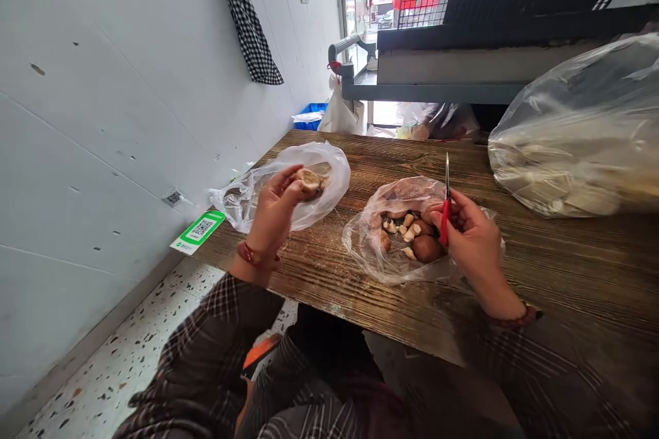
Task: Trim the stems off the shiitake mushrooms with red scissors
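My left hand [279, 209] pinches a mushroom cap [309, 180], its pale underside showing, above an opened clear plastic bag [333, 163] on the wooden table. What lies deeper in that bag is mostly hidden. Closed around the red handles of a pair of scissors [445, 209], my right hand [472, 233] holds them upright with the blades pointing away. It is at the right rim of a second clear plastic bag [368, 247], which holds several brown mushrooms [426, 248] and cut-off pale mushroom stems [410, 228].
A large clear bag of pale contents [576, 158] rests at the right of the wooden table [319, 274]. A green QR code card [198, 232] lies at its left corner by the white wall [103, 116]. Behind stands a dark metal cart [437, 92].
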Demonstrator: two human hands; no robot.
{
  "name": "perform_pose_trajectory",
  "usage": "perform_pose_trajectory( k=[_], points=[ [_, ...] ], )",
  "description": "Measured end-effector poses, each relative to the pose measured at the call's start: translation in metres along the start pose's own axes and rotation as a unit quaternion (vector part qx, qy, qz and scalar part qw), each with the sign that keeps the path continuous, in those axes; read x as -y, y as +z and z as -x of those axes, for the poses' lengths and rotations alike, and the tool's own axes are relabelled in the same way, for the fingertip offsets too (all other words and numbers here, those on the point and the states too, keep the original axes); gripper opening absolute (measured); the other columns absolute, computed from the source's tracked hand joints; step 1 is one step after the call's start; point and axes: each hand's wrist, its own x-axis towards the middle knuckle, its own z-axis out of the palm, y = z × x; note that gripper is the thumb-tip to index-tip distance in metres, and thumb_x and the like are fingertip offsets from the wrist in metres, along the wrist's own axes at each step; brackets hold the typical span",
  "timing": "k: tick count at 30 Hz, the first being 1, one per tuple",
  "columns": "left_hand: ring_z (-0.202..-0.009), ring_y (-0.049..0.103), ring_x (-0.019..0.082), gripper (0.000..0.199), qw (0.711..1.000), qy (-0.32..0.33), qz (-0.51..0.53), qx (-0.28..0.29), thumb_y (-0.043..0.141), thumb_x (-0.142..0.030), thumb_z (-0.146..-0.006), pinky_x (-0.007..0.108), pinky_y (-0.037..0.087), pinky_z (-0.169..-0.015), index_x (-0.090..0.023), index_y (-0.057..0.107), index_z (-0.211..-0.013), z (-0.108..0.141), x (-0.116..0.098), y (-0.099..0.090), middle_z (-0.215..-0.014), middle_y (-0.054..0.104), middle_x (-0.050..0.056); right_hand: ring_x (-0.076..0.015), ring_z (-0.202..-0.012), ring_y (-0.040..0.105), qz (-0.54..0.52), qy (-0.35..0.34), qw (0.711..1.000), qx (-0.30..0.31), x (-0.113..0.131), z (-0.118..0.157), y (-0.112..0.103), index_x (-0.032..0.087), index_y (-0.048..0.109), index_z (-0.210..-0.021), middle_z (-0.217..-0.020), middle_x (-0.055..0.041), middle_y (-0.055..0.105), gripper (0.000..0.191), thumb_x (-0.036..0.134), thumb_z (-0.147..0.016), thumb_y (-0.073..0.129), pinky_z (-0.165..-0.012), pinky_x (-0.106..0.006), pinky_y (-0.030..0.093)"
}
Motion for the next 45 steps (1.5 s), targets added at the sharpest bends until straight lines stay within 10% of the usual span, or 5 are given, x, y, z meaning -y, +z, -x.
perform_pose_trajectory(
  k=[7, 14, 22, 29, 45],
  points=[
    [-0.116, 0.069, 0.019, 0.032, 0.992, -0.035, -0.108, -0.053, 0.068, -0.018, -0.085, 0.036, 0.057, -0.103, -0.015, 0.07, -0.117, -0.029, 0.004, -0.032, -0.131, 0.071, 0.013, -0.0251, -0.087, 0.073, -0.042, 0.048, 0.997, -0.05, 0.01, -0.007, -0.003, 0.024, 0.068, -0.134, -0.108, -0.0096, 0.078, 0.057, 0.044, -0.082, 0.079, -0.083, -0.047, 0.063],
    [-0.081, 0.074, 0.018, 0.033, 0.975, -0.005, -0.153, 0.162, 0.07, -0.039, -0.093, 0.038, 0.062, -0.082, -0.016, 0.074, -0.116, 0.024, -0.023, 0.026, -0.099, 0.078, 0.008, -0.0227, -0.085, 0.073, -0.053, 0.034, 0.997, -0.048, 0.005, -0.017, -0.005, 0.022, 0.066, -0.137, -0.104, -0.008, 0.078, 0.056, 0.044, -0.086, 0.073, -0.08, -0.044, 0.064],
    [-0.096, 0.071, 0.024, 0.019, 0.83, 0.122, -0.351, 0.415, 0.06, -0.021, -0.093, 0.039, 0.055, -0.091, -0.018, 0.075, -0.104, 0.045, 0.019, 0.098, -0.103, 0.076, 0.01, -0.0213, -0.085, 0.073, -0.067, 0.04, 0.996, -0.044, 0.003, -0.017, -0.005, 0.023, 0.066, -0.135, -0.105, -0.0069, 0.078, 0.056, 0.044, -0.084, 0.074, -0.082, -0.044, 0.064],
    [-0.09, 0.07, 0.029, 0.022, 0.725, 0.099, -0.6, 0.325, 0.065, -0.031, -0.095, 0.039, 0.053, -0.08, -0.019, 0.065, -0.113, 0.051, 0.029, 0.083, -0.106, 0.072, 0.012, -0.0206, -0.081, 0.072, -0.056, 0.024, 0.998, -0.035, 0.008, -0.016, -0.004, 0.024, 0.067, -0.134, -0.102, -0.0057, 0.079, 0.052, 0.044, -0.086, 0.072, -0.079, -0.042, 0.063],
    [-0.084, 0.063, 0.021, 0.018, 0.834, 0.1, -0.469, 0.271, 0.065, -0.031, -0.094, 0.038, 0.054, -0.083, -0.021, 0.075, -0.105, 0.05, 0.047, 0.064, -0.097, 0.062, 0.006, -0.0214, -0.089, 0.074, -0.035, 0.014, 0.999, -0.015, 0.003, -0.01, 0.005, 0.022, 0.069, -0.133, -0.107, -0.0072, 0.08, 0.053, 0.045, -0.086, 0.073, -0.084, -0.04, 0.062]
  ],
)
